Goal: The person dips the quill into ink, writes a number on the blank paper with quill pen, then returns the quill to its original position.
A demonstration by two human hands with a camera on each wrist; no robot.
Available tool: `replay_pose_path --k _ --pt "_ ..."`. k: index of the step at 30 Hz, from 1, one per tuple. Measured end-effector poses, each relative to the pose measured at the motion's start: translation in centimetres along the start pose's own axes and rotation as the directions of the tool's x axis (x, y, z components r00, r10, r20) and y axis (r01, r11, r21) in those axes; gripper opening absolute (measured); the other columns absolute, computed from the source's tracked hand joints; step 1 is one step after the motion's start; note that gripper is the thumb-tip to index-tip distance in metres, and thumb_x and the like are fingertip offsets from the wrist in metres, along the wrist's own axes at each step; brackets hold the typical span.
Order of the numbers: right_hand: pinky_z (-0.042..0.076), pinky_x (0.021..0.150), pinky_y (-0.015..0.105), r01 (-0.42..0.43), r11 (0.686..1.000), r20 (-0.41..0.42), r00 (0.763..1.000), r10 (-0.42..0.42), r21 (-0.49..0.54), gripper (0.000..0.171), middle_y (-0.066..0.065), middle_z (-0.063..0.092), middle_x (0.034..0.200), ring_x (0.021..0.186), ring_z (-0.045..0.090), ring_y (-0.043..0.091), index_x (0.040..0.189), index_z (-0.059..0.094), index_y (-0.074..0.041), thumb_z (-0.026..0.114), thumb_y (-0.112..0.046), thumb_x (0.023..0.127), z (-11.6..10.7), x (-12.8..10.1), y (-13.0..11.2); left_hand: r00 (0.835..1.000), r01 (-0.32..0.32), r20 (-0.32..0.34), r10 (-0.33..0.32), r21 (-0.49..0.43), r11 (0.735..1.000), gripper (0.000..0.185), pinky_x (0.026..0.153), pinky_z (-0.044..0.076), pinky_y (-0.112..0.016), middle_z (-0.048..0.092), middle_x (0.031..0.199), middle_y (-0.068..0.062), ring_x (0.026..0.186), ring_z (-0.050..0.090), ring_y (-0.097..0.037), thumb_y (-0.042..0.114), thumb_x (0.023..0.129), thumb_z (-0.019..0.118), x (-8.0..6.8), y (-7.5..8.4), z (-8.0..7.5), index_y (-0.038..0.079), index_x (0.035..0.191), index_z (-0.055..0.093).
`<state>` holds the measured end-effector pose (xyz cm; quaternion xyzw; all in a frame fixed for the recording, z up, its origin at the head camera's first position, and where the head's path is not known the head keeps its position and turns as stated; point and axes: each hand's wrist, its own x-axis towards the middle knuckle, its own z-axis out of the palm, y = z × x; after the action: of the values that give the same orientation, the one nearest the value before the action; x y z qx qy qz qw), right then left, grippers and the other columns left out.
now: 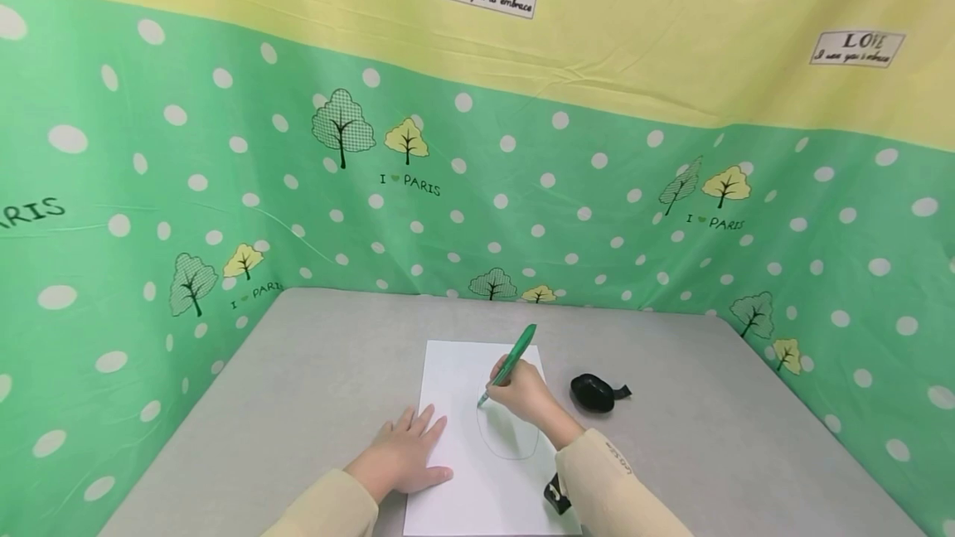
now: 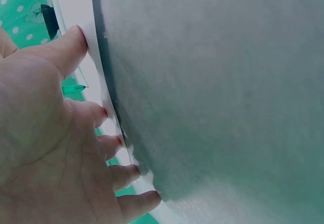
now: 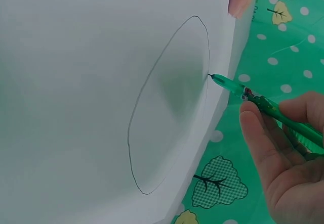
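A green pen (image 1: 515, 363) is pinched between the thumb and fingers of my right hand (image 1: 528, 394). Its tip meets a thin, dark oval outline (image 3: 129, 138) drawn on a white sheet of paper (image 1: 455, 375), as the right wrist view shows up close. Spread fingers of my left hand (image 1: 399, 456) rest on the sheet's left part. Seen from the left wrist, that hand (image 2: 55, 123) lies along the paper's edge with its fingers apart. In the head view the right hand hides some of the outline's upper part.
To the right of the paper lies a rounded black object (image 1: 593, 394) with a short tail. A small black item (image 1: 555, 495) shows beside the right sleeve, over the paper's edge. Polka-dot green and yellow cloth (image 1: 507, 189) hangs around the grey table (image 1: 298, 371).
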<state>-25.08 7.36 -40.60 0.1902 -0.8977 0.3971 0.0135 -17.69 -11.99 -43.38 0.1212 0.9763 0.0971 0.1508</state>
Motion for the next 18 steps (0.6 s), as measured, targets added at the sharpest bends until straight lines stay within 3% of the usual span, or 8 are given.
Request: replay_pose_path --k 5,9,18 --pt "0.047 0.057 0.029 -0.003 1.0 0.003 1.0 0.003 0.012 0.007 -0.002 0.056 0.066 0.062 0.053 0.012 0.079 0.057 -0.004 0.064 -0.003 0.078 -0.1 0.0 0.1 1.0 0.001 -0.011 -0.001 -0.005 1.0 0.076 0.101 0.02 -0.061 0.03 0.145 -0.016 0.132 0.02 -0.042 0.057 0.082 0.056 -0.6 0.4 -0.6 0.009 0.139 0.04" --pt "0.05 0.057 0.029 -0.032 0.996 -0.007 0.999 0.033 0.08 0.009 0.0 0.059 0.067 0.062 0.057 0.013 0.081 0.057 -0.003 0.065 -0.003 0.078 -0.5 0.1 0.3 1.0 0.002 -0.009 -0.003 -0.005 1.0 0.076 0.101 0.02 -0.06 0.029 0.145 -0.016 0.132 0.02 -0.042 0.057 0.082 0.056 -0.6 0.5 -0.6 0.008 0.139 0.041" --pt "0.053 0.064 0.031 -0.043 0.986 -0.052 0.997 0.052 0.162 0.007 0.003 0.062 0.072 0.068 0.061 0.016 0.083 0.056 0.0 0.062 0.001 0.08 -3.1 0.2 0.3 0.999 -0.014 -0.038 0.013 -0.03 0.999 0.076 0.101 0.019 -0.062 0.03 0.144 -0.018 0.131 0.02 -0.044 0.055 0.081 0.058 -0.5 0.4 -0.4 0.007 0.138 0.042"
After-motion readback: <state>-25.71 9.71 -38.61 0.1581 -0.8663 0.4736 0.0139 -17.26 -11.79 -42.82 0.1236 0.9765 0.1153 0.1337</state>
